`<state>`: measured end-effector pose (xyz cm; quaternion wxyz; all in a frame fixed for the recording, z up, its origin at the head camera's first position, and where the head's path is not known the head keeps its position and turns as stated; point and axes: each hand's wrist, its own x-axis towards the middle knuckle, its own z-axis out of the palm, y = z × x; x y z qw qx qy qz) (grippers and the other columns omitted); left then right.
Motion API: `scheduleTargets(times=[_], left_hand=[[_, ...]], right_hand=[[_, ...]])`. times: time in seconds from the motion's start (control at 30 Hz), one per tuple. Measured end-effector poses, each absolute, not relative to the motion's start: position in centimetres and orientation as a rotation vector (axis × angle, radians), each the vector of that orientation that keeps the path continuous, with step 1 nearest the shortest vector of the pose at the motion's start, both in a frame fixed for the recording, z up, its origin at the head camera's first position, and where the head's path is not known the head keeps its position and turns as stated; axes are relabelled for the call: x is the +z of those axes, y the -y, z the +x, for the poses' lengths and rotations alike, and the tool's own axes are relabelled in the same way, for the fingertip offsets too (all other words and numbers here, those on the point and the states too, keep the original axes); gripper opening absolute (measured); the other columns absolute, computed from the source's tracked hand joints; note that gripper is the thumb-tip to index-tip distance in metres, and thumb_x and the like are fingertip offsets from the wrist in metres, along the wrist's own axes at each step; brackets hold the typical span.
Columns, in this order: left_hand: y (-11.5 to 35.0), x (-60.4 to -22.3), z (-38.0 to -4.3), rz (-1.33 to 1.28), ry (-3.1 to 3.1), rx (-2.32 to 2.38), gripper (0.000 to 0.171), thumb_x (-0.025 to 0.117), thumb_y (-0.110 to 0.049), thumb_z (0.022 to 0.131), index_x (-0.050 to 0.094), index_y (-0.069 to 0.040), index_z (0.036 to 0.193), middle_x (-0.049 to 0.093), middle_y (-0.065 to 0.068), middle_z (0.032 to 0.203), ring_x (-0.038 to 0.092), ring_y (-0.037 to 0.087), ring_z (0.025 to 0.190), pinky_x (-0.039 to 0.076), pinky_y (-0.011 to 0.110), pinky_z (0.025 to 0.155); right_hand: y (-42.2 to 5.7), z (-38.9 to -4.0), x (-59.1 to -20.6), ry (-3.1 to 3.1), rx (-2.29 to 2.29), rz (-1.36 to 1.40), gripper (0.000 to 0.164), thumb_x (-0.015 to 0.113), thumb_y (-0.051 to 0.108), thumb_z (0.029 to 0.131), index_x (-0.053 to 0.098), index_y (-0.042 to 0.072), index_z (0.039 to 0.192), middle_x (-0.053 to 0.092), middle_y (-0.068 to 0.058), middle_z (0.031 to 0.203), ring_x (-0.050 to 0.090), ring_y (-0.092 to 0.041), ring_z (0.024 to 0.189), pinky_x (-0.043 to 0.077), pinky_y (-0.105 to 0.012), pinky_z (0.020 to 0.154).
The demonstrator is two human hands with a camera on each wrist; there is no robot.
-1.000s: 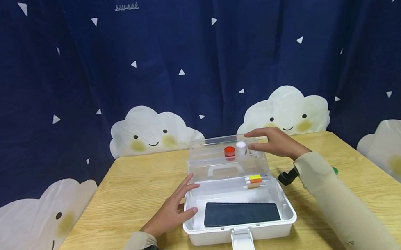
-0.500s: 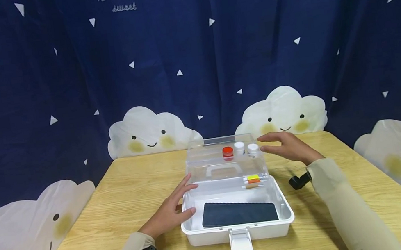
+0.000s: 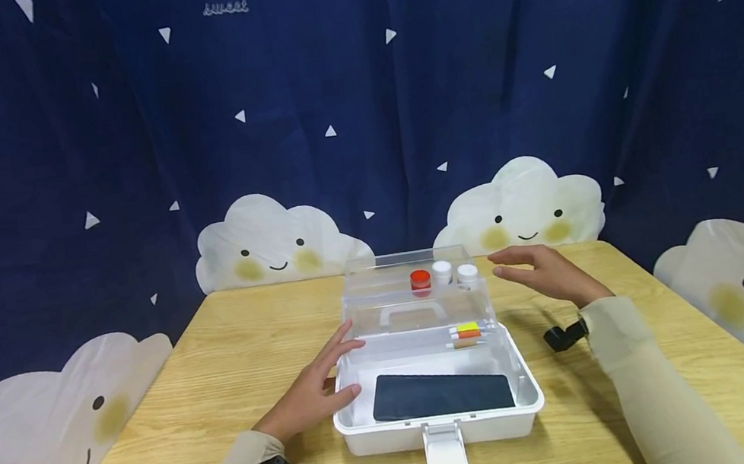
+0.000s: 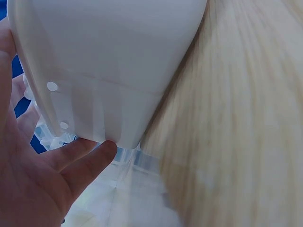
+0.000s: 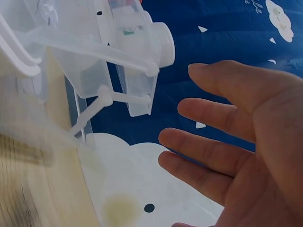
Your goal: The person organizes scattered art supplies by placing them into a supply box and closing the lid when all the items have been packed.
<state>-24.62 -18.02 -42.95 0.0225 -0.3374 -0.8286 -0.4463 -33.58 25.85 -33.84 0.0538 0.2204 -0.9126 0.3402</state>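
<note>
A white plastic storage box [image 3: 436, 433] stands with its transparent lid raised and its front latch [image 3: 446, 449] hanging down. My left hand [image 3: 315, 395] rests against the box's left side with fingers spread. In the left wrist view, two fingers [image 4: 92, 166] touch the white wall. My right hand [image 3: 549, 271] hovers, holding nothing, right of the clear upper tray [image 3: 378, 283]. In that tray stand a red-lidded jar [image 3: 420, 280] and two white-lidded jars [image 3: 467, 273]; the nearer white lid [image 5: 164, 45] shows in the right wrist view, apart from my fingertips.
A dark flat panel [image 3: 442, 392] lies on the box's bottom. Small tubes with yellow, orange and tan labels [image 3: 468, 333] lie on a clear tier at the right. Around the box is a wooden table [image 3: 260, 336], with a dark blue curtain [image 3: 286, 81] behind it.
My right hand has drawn back rightward from the nearer white-lidded jar, which now shows fully in the tray. The left hand stays at the box's side.
</note>
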Motion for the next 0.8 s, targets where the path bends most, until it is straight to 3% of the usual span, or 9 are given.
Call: scheduleTargets(times=[0.47, 0.8], left_hand=[[17.9, -42.7, -24.5, -1.047, 2.565, -1.383, 0.062, 0.067, -0.021, 0.092, 0.038, -0.032, 0.146, 0.007, -0.004, 0.162, 0.023, 0.029, 0.143, 0.046, 0.045, 0.100], [17.9, -42.7, -24.5, -1.014, 2.583, -1.403, 0.064, 0.067, -0.015, 0.091, 0.039, -0.034, 0.145, 0.006, -0.010, 0.162, 0.023, 0.025, 0.143, 0.046, 0.046, 0.100]], right_hand=[[-28.4, -33.4, -33.6, 2.872, 1.156, 0.558, 0.060, 0.057, 0.052, 0.092, 0.055, 0.010, 0.135, 0.055, -0.016, 0.135, 0.048, -0.039, 0.126, 0.041, -0.059, 0.100], [-32.7, -34.0, -35.5, 2.830, 1.253, 0.497, 0.057, 0.060, 0.047, 0.093, 0.054, 0.009, 0.135, 0.054, -0.019, 0.136, 0.049, -0.038, 0.125, 0.040, -0.058, 0.102]])
